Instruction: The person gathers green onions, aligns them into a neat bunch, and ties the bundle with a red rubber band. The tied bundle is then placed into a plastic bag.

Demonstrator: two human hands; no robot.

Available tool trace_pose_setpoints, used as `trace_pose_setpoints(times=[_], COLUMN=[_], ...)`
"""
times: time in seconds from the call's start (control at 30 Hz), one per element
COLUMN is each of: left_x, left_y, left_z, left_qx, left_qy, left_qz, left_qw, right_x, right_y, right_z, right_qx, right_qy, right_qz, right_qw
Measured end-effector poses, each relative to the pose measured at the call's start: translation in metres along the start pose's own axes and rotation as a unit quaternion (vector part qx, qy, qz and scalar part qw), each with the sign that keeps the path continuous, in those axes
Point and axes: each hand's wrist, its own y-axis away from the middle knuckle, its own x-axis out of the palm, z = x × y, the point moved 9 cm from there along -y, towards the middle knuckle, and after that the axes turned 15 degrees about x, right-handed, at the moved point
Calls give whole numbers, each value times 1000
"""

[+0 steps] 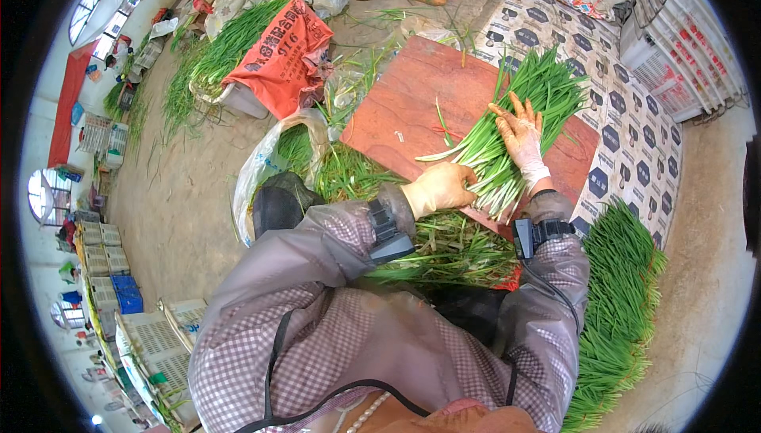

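Observation:
A loose bunch of garlic chives [550, 91] lies slantwise on a reddish-brown board [404, 100], green leaves at the far end and white stalk ends towards me. My right hand [520, 135], in a stained thin glove, rests on top of the bunch with its fingers spread. At the white ends, my left hand [443, 188], in a pale glove, has its fingers curled against the stalks; its fingertips are partly hidden. A red tie [446, 132] and a stray leaf lie on the board to the left of the bunch.
Leaf trimmings [469, 242] heap under the board's near edge, beside a clear plastic bag [250, 171]. Tied chive bundles [621, 314] line the floor at right. A red sack [285, 55] partly covers more chives. White crates [672, 58] stand back right. Another person's gloved hand [202, 5] shows far left.

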Motion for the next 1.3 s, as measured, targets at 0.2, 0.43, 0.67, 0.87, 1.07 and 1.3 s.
trace_pose_setpoints(times=[0.2,0.43,0.67,0.87,1.07,1.3], left_x=[13,25,65,90,124,82], left_y=[9,10,111,235,263,255], left_z=[24,24,55,184,246,150], left_qx=[-102,-67,-34,-67,-70,-89], left_qy=[371,450,384,-31,-78,-138], left_qz=[-64,-11,291,591,540,414], left_qw=[921,891,876,803,835,895], right_x=[13,17,14,-2,1,23], right_y=[-4,-4,-1,8,25,41], right_z=[-1,2,9,23,73,79], right_qx=[26,38,21,-1,-170,-189], right_qy=[34,82,85,110,109,53], right_qz=[58,82,64,27,47,105], right_qw=[997,993,994,994,978,975])
